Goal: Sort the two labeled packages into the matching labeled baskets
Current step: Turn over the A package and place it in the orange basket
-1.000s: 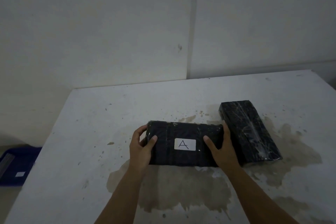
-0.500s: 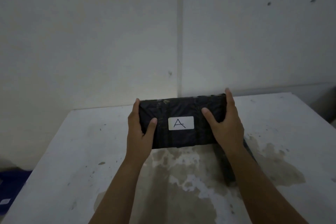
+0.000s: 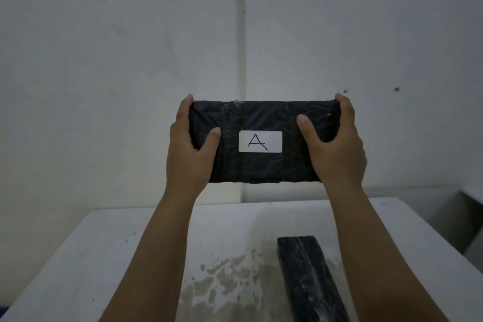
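A black wrapped package with a white label reading "A" (image 3: 261, 123) is held up in the air well above the table, its labelled face toward me. My left hand (image 3: 190, 149) grips its left end and my right hand (image 3: 337, 146) grips its right end, thumbs on the front face. A second black wrapped package (image 3: 308, 280) lies on the white table at the lower right, lengthwise away from me; no label shows on it. No basket can be made out, except a thin blue sliver at the left edge.
The white table (image 3: 104, 256) is stained with a brownish patch (image 3: 224, 285) in the middle. A pale wall stands right behind it. A grey ledge (image 3: 470, 196) shows at the far right, beyond the table's right edge.
Both hands lifted package A off the table and raised it up in front of the wall. The view tilted up, and the blue basket at the left slid out of sight.
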